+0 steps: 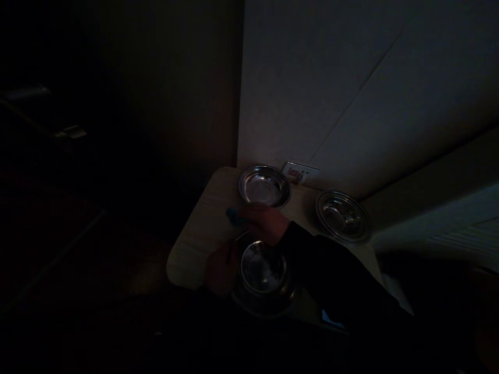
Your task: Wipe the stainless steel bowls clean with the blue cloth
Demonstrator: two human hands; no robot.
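Observation:
The scene is very dark. My right hand [263, 221] is closed on a small blue-green thing [235, 217], perhaps a cloth or sponge; blur hides its kind. This hand is above the far rim of a large steel bowl [265, 306], in which a smaller steel bowl [263, 267] sits. At the large bowl's left edge, my left hand [221, 270] appears curled around the rim, its fingers only dimly visible. Just beyond my right hand lies a shallow steel dish [265, 187], its near edge partly covered by the hand.
More steel dishes [343, 215], seemingly stacked, stand at the right of the small pale table [195, 234]. Behind it rises a wall [312, 78] with a socket plate [300, 172]. A bluish flat thing [332, 319] shows under my right sleeve. Deep shadow covers the left side.

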